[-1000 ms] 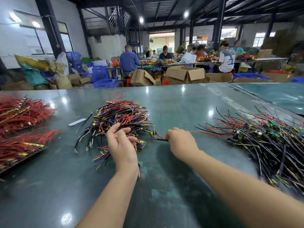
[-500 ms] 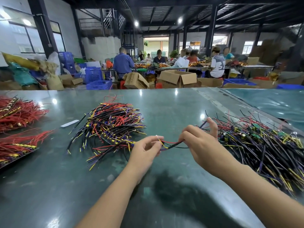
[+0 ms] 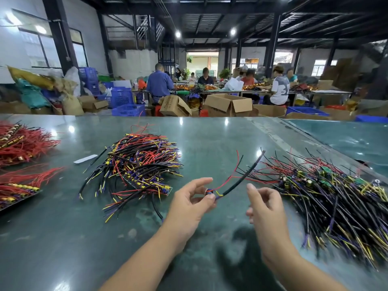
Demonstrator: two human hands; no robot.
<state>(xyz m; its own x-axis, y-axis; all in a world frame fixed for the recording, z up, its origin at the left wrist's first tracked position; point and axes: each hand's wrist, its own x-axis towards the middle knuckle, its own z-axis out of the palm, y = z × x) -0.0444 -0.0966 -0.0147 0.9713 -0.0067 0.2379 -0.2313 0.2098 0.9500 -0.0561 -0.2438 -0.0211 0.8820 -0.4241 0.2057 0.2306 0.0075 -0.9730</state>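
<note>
My left hand (image 3: 190, 203) pinches the base of a small wire harness (image 3: 235, 181), a black sleeved cable with thin red, yellow and purple leads that sticks up and to the right above the green table (image 3: 210, 141). My right hand (image 3: 264, 204) hovers just right of it with loosely curled fingers and holds nothing. A heap of similar multicoloured harnesses (image 3: 138, 164) lies left of my left hand. A second, larger heap with small circuit boards (image 3: 327, 192) lies to the right of my right hand.
Bundles of red wires (image 3: 23, 141) and a tray of red wires (image 3: 19, 185) lie at the table's left edge. A white strip (image 3: 85, 159) lies near the left heap. Beyond the table stand cardboard boxes (image 3: 228, 105), blue crates (image 3: 128, 110) and seated workers (image 3: 159, 85).
My right hand let go of the harness and drew back to the right. My left hand keeps it, and the cable now swings upward. The camera tilted slightly.
</note>
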